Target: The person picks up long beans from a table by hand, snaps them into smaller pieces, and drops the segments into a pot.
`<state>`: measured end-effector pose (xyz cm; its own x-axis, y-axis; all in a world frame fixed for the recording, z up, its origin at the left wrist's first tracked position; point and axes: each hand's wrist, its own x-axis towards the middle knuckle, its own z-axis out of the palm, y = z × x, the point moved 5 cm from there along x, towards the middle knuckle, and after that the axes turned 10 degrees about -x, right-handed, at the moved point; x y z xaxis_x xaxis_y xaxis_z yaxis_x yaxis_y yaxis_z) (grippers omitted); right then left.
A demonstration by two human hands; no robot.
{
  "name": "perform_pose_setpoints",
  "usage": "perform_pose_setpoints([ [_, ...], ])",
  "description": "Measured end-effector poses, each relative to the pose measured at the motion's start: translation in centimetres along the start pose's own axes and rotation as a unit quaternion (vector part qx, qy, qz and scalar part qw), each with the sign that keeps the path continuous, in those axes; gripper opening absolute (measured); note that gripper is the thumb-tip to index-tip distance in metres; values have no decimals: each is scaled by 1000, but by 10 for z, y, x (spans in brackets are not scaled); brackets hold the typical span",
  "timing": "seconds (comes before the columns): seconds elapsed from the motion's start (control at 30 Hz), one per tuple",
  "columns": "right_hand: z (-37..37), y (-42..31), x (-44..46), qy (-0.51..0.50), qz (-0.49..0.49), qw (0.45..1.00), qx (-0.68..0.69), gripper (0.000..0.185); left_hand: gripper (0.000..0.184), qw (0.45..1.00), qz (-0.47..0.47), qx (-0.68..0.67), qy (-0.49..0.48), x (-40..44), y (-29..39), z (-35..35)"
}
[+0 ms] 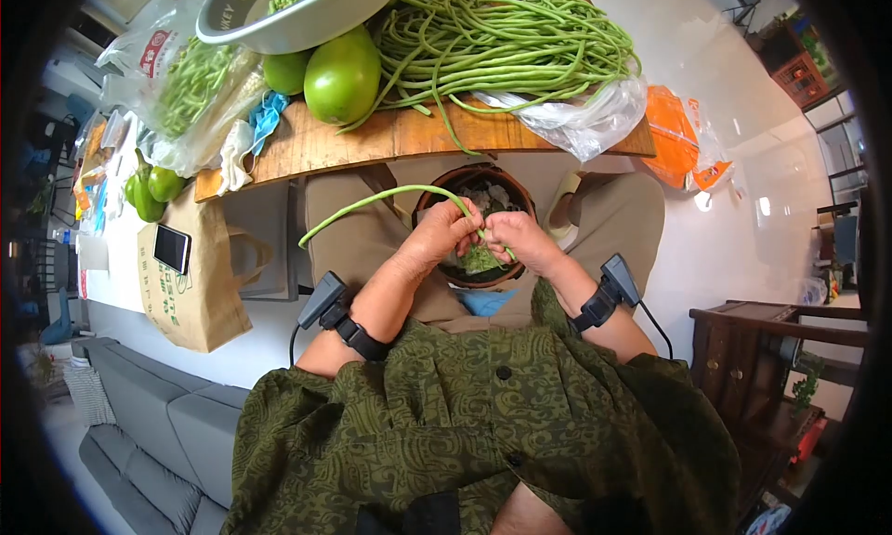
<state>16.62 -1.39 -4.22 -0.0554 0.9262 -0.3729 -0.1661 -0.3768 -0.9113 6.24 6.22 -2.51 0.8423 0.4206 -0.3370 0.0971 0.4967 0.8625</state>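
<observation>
In the head view, a long, slender green bean [372, 198] was pinched by the left hand [446, 228] and gripped in the curled fingers of the right hand [522, 240], over a round reddish-brown bucket [455, 171], presumably so that anything dropped would be caught. A brown wooden table [316, 145], bearing a tangled heap of green beans [511, 43], was noted ahead; the hands were obstructed by nothing

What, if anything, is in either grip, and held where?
A long green bean, near one end: left grip and right grip close together on it, the longer part arching leftward.
</observation>
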Motion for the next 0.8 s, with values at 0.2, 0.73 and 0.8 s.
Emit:
perform_pose_setpoints([
  [0.2,3,-5,-3,50,13,981,-187,16,12,989,-9,135,63,1,-1,1],
  [0.73,-8,3,-2,140,68,972,174,17,7,982,167,45,76,-4,18,35],
  [0.8,-12,5,-2,107,55,973,196,15,7,984,152,57,72,-3,20,23],
])
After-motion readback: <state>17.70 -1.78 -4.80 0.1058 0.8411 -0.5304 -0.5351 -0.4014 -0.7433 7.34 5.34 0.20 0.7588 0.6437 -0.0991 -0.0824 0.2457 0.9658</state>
